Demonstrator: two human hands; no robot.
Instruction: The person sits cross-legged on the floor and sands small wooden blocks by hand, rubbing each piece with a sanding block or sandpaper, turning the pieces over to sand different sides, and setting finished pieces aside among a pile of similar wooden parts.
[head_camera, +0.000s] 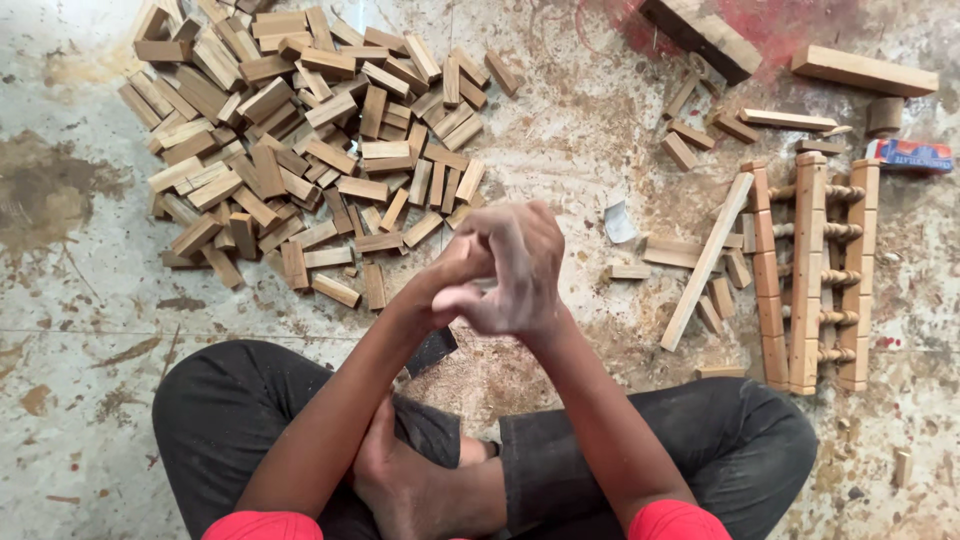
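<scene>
Both hands meet at the frame's centre, the right hand (515, 265) wrapped over the left hand (455, 270), pressed together; whether anything is held inside I cannot tell. Upper left lies a pile of wood blocks (300, 150); at right, a wooden rack (810, 270) rests on the floor (70, 330).

Woodworking workshop floor, wood blocks (300, 150), sawdust (480, 375)

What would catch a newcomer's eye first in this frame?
First the big pile of small wooden blocks spread over the stained floor at upper left. In the centre the person's two hands meet, the right hand folded over the left hand; whether anything is held between them cannot be seen. At right lies a ladder-like wooden frame of upright rails joined by turned dowels.
</scene>
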